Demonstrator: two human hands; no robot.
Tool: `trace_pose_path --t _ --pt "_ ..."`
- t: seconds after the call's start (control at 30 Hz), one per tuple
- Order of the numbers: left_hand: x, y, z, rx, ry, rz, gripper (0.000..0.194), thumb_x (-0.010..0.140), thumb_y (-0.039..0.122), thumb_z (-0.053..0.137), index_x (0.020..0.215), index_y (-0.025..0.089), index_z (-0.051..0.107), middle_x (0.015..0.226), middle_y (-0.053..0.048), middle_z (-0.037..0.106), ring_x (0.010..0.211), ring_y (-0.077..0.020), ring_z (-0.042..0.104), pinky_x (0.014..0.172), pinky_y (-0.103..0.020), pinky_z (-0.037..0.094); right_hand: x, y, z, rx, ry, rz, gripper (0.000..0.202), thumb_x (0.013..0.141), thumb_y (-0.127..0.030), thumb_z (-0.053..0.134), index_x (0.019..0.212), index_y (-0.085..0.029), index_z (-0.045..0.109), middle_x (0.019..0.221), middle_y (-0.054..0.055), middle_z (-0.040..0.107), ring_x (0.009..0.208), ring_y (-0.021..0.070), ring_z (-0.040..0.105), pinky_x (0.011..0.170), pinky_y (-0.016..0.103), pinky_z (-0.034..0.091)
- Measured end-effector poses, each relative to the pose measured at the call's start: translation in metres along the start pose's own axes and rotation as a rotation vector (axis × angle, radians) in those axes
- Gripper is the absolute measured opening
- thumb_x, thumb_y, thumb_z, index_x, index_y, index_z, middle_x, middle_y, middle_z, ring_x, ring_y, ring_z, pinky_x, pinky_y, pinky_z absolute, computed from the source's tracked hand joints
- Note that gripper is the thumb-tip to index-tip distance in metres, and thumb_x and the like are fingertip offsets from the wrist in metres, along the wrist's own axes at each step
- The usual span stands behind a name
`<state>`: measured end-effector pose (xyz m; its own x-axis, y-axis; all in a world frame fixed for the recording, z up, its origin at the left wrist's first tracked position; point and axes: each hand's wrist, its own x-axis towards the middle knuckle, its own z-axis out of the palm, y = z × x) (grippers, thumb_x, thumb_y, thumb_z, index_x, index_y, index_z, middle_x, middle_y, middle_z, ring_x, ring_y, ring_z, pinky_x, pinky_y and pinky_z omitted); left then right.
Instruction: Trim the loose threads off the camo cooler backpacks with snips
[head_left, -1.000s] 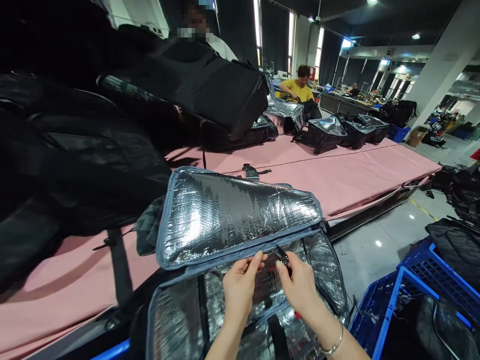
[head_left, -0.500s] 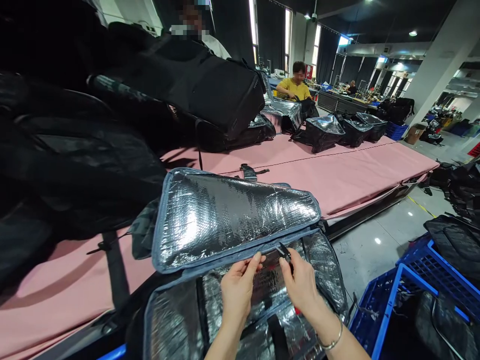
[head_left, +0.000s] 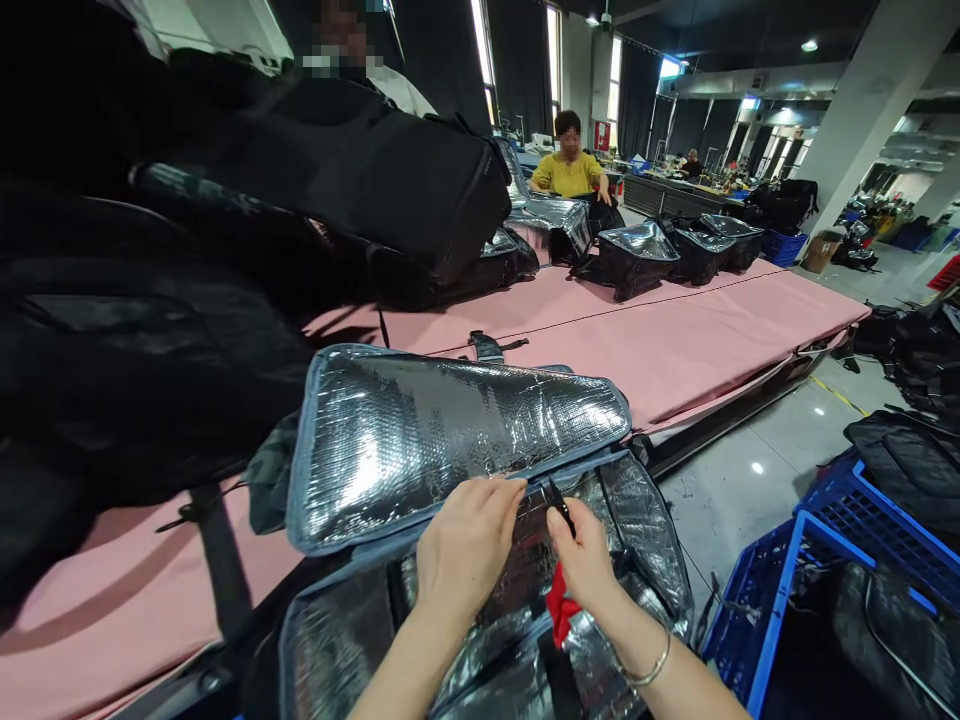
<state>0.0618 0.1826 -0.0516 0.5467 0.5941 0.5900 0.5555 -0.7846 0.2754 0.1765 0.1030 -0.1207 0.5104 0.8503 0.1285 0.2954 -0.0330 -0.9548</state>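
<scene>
An opened bag with a silver foil lining (head_left: 352, 630) lies before me, its foil-faced lid (head_left: 450, 425) folded back and edged in grey-blue binding. My left hand (head_left: 469, 545) is closed at the seam between lid and body, fingertips pressed together; what they pinch, if anything, is hidden. Just to its right, my right hand (head_left: 585, 555) grips small black thread snips (head_left: 557, 505), blades pointing up towards the binding. A strip of red cloth (head_left: 560, 607) hangs below the right hand. I cannot tell whether the snips' blades are apart.
Large black bags (head_left: 360, 180) are piled at the left. More foil-lined bags (head_left: 641, 255) stand along the far side of the pink-covered table (head_left: 720, 330). A co-worker in yellow (head_left: 568, 170) stands behind them. Blue crates (head_left: 780, 600) with dark bags sit on the floor at right.
My left hand has turned over, its back now facing up. The snips have shifted slightly left in my right hand's grip. More red cloth shows. The view has swung a little right.
</scene>
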Motion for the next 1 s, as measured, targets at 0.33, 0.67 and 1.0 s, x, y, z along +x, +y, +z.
trace_pose_path --t 0.33,0.67,1.0 --pt "0.024 0.013 0.002 0.405 -0.198 0.349 0.020 0.075 0.005 0.044 0.066 0.015 0.059 0.069 -0.009 0.061 0.067 -0.0227 0.057 0.057 -0.032 0.037 -0.001 -0.009 -0.004 -0.542 0.015 -0.112 0.029 0.092 -0.028 0.032 0.106 -0.014 0.054 0.077 0.009 0.067 0.065 0.0208 0.063 0.055 0.025 0.037" --pt "-0.001 -0.015 0.008 0.108 0.102 0.103 0.013 0.081 0.023 0.050 0.078 0.019 0.061 0.079 -0.003 0.068 0.075 -0.0153 0.061 0.069 -0.024 0.044 0.001 -0.019 -0.015 -0.676 -0.085 -0.170 0.031 0.095 -0.031 0.027 0.088 -0.017 0.054 0.070 0.004 0.066 0.061 0.0177 0.062 0.051 0.025 0.028" --pt "-0.003 -0.012 0.008 -0.048 0.068 -0.032 0.014 0.080 0.025 0.049 0.076 0.019 0.062 0.074 -0.003 0.066 0.072 -0.0152 0.060 0.065 -0.024 0.044 0.008 -0.039 -0.013 -0.727 -0.244 -0.210 0.024 0.093 -0.031 0.033 0.089 -0.018 0.053 0.071 0.004 0.067 0.061 0.0188 0.063 0.051 0.025 0.028"
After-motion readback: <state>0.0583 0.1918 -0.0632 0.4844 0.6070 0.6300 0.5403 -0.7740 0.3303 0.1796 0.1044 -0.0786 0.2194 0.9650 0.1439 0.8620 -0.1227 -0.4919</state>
